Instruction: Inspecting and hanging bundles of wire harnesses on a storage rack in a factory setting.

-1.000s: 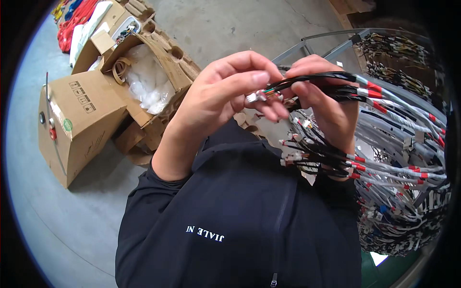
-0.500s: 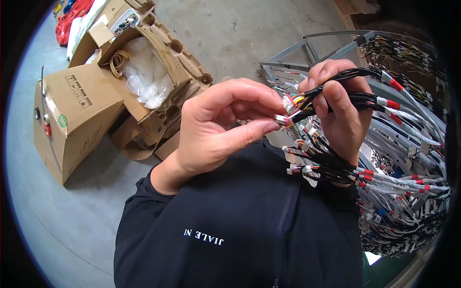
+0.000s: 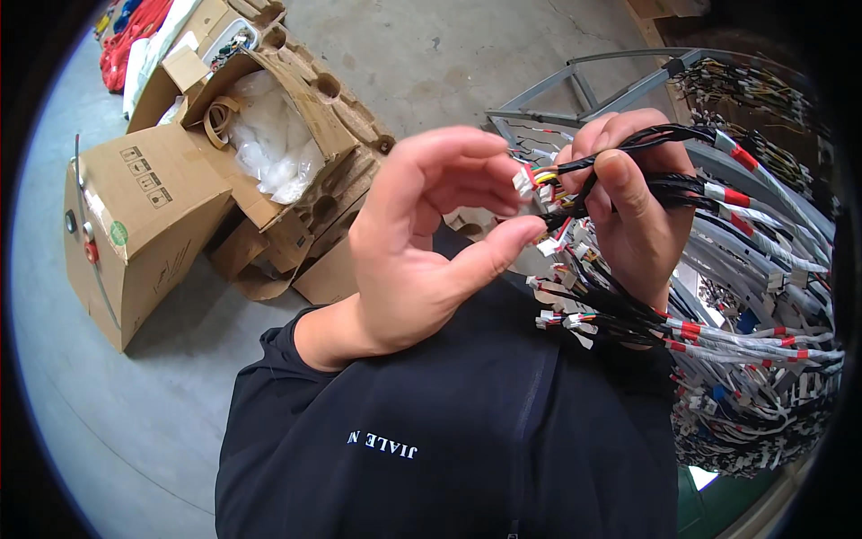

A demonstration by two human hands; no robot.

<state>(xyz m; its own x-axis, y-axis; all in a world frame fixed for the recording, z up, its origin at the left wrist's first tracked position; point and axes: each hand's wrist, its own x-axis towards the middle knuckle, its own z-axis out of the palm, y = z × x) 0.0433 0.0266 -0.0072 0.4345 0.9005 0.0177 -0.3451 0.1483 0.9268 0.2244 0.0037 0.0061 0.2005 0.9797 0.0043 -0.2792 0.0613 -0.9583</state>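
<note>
My right fingers hold gathered black cables; my left fingers gape, perhaps touching one; white connectors jut unjoined

- At six o'clock, we see upside-down white lettering on the black jacket.
- Between nine and ten, we see four dark pictograms on a cardboard box.
- At nine, we see that box's round green sticker.

I see grey floor w/ cardbd box standing on it, L side; metal rack, R side, w/ wire bundles piled.
</note>
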